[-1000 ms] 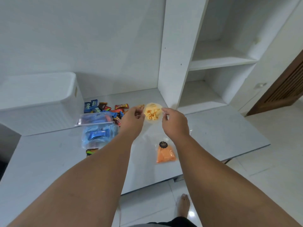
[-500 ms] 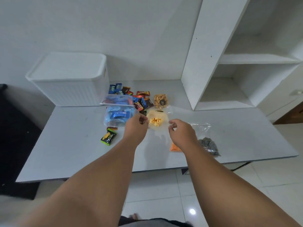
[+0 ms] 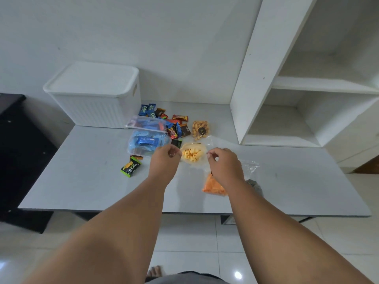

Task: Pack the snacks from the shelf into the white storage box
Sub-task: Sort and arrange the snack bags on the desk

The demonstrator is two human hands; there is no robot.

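A clear bag of yellow puffed snacks [image 3: 192,154] hangs just above the white table [image 3: 82,181]. My left hand [image 3: 164,162] pinches its left edge and my right hand [image 3: 224,167] pinches its right edge. The white storage box [image 3: 96,95] stands at the table's back left with its lid on. Between box and bag lie a clear tub of blue wafer packs [image 3: 146,143], a pile of small chocolate wrappers [image 3: 172,124] and a bag of caramel-coloured puffs [image 3: 200,130]. An orange snack bag [image 3: 213,186] lies under my right wrist.
A green-black snack pack [image 3: 130,167] lies near the table's left middle. A crumpled clear bag with dark contents [image 3: 253,181] sits behind my right forearm. White shelf compartments [image 3: 297,111] stand at the right. A dark cabinet [image 3: 18,150] is at the left.
The view has tilted and pulled back, showing more of the table. Both hands have kept hold of the yellow snack bag and brought it lower and nearer, away from the shelf side.
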